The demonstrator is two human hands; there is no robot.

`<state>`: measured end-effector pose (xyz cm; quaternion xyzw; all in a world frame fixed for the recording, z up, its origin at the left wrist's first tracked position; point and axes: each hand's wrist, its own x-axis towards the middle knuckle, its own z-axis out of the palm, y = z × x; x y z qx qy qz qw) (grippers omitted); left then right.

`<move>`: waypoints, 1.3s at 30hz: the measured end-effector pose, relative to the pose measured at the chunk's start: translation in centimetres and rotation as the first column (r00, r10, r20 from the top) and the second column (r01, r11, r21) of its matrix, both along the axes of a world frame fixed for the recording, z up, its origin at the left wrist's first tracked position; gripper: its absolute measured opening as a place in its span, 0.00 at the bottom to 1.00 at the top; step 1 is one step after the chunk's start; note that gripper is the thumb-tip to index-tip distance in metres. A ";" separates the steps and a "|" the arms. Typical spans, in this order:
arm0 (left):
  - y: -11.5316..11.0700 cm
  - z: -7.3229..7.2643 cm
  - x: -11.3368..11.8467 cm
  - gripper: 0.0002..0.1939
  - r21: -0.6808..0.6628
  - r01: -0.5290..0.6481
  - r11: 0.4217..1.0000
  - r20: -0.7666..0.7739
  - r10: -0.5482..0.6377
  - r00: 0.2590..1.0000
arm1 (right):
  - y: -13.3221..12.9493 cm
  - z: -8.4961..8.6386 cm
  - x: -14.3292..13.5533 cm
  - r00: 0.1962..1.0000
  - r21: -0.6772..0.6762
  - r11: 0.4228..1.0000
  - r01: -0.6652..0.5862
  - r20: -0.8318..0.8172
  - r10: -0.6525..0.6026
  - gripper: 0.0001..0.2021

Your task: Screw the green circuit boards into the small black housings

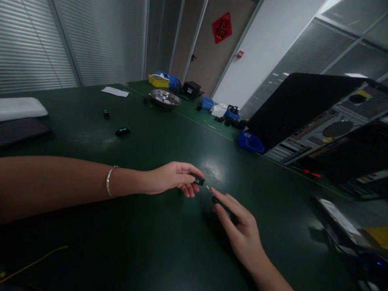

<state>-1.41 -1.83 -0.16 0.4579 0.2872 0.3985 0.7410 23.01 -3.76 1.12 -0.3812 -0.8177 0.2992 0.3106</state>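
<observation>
My left hand (pixel 178 178) pinches a small black module with a green face (pixel 199 181) between thumb and fingers, above the dark green table. My right hand (pixel 239 222) is closed around a dark-handled screwdriver (pixel 216 200), its forefinger stretched along the tool. The thin metal tip points at the module's right end; whether it touches cannot be made out. Two similar small black modules lie farther back on the left, one (pixel 123 131) lying crosswise and one (pixel 106 114) pointing away.
A metal bowl (pixel 165 99) stands at the back, near a yellow basket (pixel 159 81). Blue bins, one of them (pixel 250 141) beside a large computer case (pixel 303 117), line the right side. A keyboard (pixel 22 131) lies at left. A yellow cable (pixel 36 262) is at lower left.
</observation>
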 end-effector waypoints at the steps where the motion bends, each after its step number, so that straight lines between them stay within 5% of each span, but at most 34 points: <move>1: 0.0 -0.1 0.0 0.12 0.013 -0.002 1.000 -0.006 0.002 1.000 | 0.0 0.0 -0.1 1.000 0.012 1.000 -0.010 0.004 0.010 0.16; 26: 0.5 0.2 0.0 0.12 0.030 0.068 0.997 -0.198 -0.061 0.978 | 1.2 -0.7 0.2 0.992 -0.015 0.993 -0.118 0.050 0.119 0.24; 39: 0.6 -0.3 -0.3 0.11 0.196 0.087 0.977 -0.229 -0.041 0.972 | 0.5 -1.4 0.4 0.996 -0.002 1.000 -0.015 0.086 0.015 0.21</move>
